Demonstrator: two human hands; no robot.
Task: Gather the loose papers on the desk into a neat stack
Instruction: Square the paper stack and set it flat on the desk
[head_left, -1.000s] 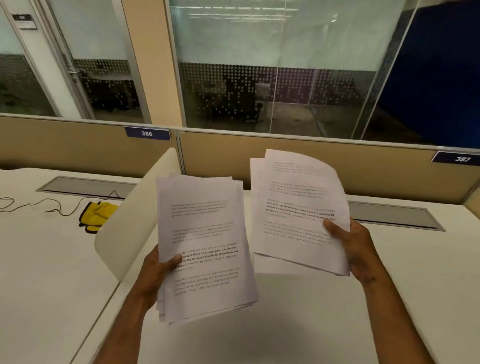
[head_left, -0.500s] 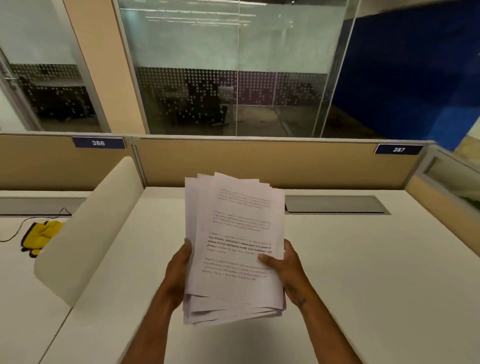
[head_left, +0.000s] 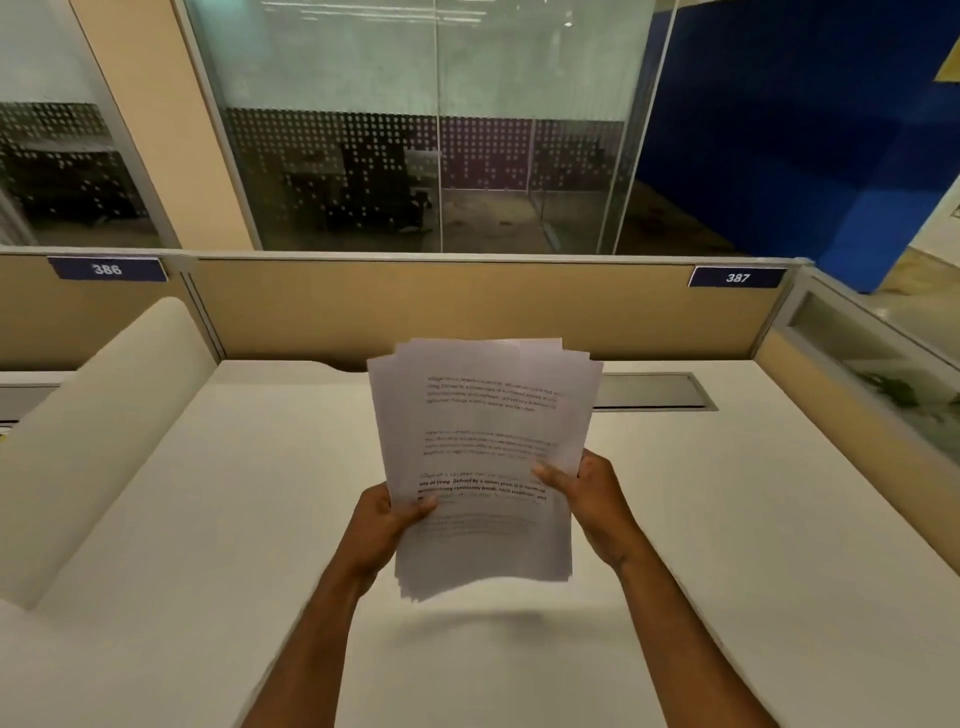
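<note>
So both hands are clamped onto one bundle of papers (head_left: 483, 457), held up in the air over the desk (head_left: 727, 519). The left hand (head_left: 382, 525) grips the lower left edge, thumb lying across the printed front and the other fingers tucked behind where I can't see them. The right hand (head_left: 589, 493) has the right edge a bit higher up, thumb pressed flat on the text, fingers wrapped around the back. Neither hand is loose at all, they're pinching the sheets from both sides.

The papers sit between the two hands, roughly upright and leaning away from the camera, print facing the person. Not squared up yet: the top corners fan out and the bottom edges are staggered, with a shadow on the desk underneath, so the bundle isn't touching the surface.

Further out there's a cream divider (head_left: 104, 431) on the left and the tan partition (head_left: 441, 306) behind, with number tags 386 (head_left: 107, 269) and 387 (head_left: 737, 277)
</note>
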